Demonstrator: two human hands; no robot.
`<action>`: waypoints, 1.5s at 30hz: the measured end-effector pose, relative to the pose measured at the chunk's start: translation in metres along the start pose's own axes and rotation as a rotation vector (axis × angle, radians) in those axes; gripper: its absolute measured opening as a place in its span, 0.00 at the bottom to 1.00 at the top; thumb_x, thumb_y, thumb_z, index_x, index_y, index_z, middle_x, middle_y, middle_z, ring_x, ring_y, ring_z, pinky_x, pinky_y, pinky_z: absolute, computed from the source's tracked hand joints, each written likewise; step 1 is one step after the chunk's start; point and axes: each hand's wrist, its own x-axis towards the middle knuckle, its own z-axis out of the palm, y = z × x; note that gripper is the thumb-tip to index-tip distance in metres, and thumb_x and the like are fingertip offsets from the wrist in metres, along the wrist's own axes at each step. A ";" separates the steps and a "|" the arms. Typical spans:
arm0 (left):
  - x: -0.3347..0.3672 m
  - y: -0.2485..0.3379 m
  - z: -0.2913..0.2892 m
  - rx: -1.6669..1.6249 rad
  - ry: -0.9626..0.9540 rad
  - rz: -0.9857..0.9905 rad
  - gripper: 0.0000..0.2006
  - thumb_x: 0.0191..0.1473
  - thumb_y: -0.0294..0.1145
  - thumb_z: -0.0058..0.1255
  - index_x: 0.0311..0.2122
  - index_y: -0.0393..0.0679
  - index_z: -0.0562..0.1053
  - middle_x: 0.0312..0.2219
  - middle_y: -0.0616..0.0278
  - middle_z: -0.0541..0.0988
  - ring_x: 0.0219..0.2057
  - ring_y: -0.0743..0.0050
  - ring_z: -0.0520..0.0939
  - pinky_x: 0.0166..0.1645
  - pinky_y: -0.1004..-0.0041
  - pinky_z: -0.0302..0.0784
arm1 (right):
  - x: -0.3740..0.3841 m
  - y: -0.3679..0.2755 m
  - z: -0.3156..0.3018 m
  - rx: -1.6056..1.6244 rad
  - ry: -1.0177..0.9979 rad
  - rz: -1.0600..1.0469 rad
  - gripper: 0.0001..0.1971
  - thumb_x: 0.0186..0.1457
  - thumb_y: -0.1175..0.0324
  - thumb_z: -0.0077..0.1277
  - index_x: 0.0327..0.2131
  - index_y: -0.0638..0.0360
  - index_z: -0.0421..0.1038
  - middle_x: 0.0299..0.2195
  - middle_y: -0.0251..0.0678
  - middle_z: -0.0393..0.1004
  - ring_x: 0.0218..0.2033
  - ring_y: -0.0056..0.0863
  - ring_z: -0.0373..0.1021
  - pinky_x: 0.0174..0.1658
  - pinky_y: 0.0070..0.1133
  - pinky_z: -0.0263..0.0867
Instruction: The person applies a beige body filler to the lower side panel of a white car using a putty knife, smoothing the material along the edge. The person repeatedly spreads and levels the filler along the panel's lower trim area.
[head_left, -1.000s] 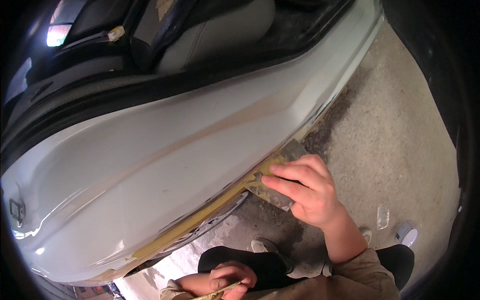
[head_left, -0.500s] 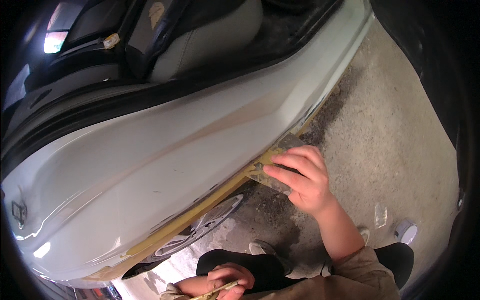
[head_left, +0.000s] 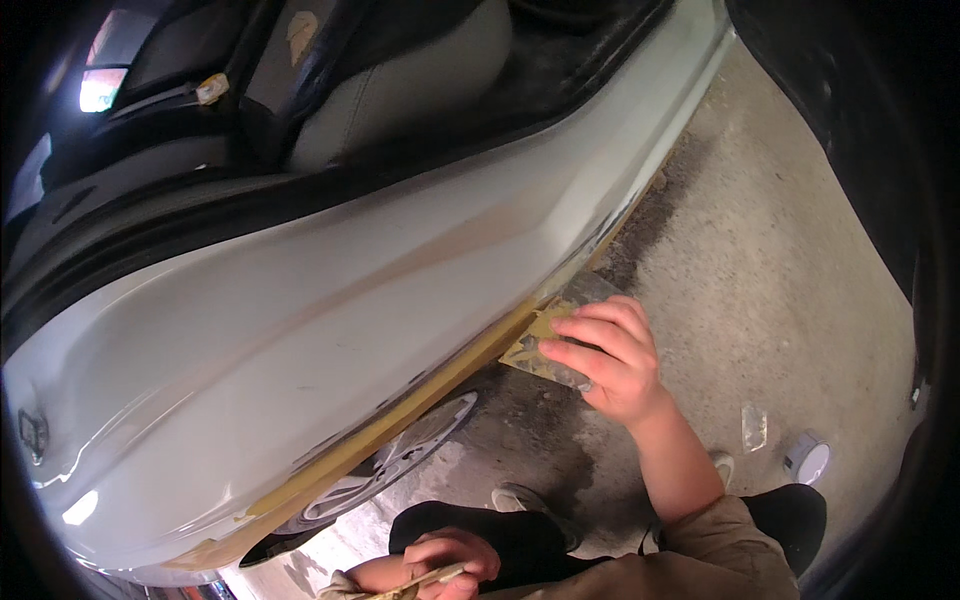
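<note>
I see the right hand [head_left: 622, 362] pinching a paste-smeared scraper [head_left: 528, 358] at the lower edge of the white car panel [head_left: 400, 290]; the left hand [head_left: 448, 557] grips a thin tool [head_left: 436, 577]. Tilting the scraper could gouge the yellow strip [head_left: 372, 434].

Head cam: left fisheye of a worn pair, viewing from above, pitched down at the hands. Car body panel [head_left: 330, 290] close, running from 8 to 1 o'clock; floor [head_left: 780, 250] farther off, 3 o'clock. Right hand [head_left: 618, 355] toward 4 o'clock, left hand [head_left: 455, 552] at 6. Corners dark.
</note>
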 end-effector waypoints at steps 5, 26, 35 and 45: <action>-0.006 0.000 0.007 0.047 0.171 -0.055 0.06 0.65 0.27 0.51 0.38 0.35 0.71 0.31 0.56 0.71 0.21 0.66 0.70 0.25 0.63 0.74 | -0.003 0.016 0.005 -0.001 0.041 0.034 0.22 0.39 0.81 0.53 0.41 0.53 0.84 0.43 0.32 0.79 0.44 0.36 0.72 0.48 0.34 0.67; -0.021 -0.007 0.001 0.058 0.027 -0.145 0.11 0.66 0.29 0.47 0.46 0.31 0.73 0.29 0.47 0.79 0.26 0.58 0.81 0.33 0.64 0.81 | -0.022 0.049 -0.004 -0.042 0.031 0.121 0.25 0.38 0.85 0.49 0.41 0.54 0.84 0.43 0.33 0.80 0.46 0.36 0.74 0.51 0.33 0.67; -0.030 0.003 -0.003 -0.071 0.070 -0.264 0.11 0.63 0.29 0.56 0.47 0.37 0.72 0.31 0.52 0.75 0.26 0.62 0.75 0.29 0.61 0.77 | -0.011 0.054 0.000 0.024 -0.050 0.170 0.27 0.35 0.86 0.46 0.41 0.56 0.84 0.44 0.35 0.81 0.47 0.39 0.75 0.53 0.33 0.69; -0.031 -0.003 -0.002 0.023 0.074 -0.102 0.13 0.62 0.29 0.57 0.50 0.37 0.72 0.33 0.54 0.75 0.24 0.63 0.74 0.28 0.63 0.76 | -0.023 0.060 -0.014 -0.034 -0.002 0.084 0.26 0.38 0.84 0.48 0.41 0.54 0.84 0.44 0.34 0.80 0.48 0.37 0.74 0.53 0.33 0.68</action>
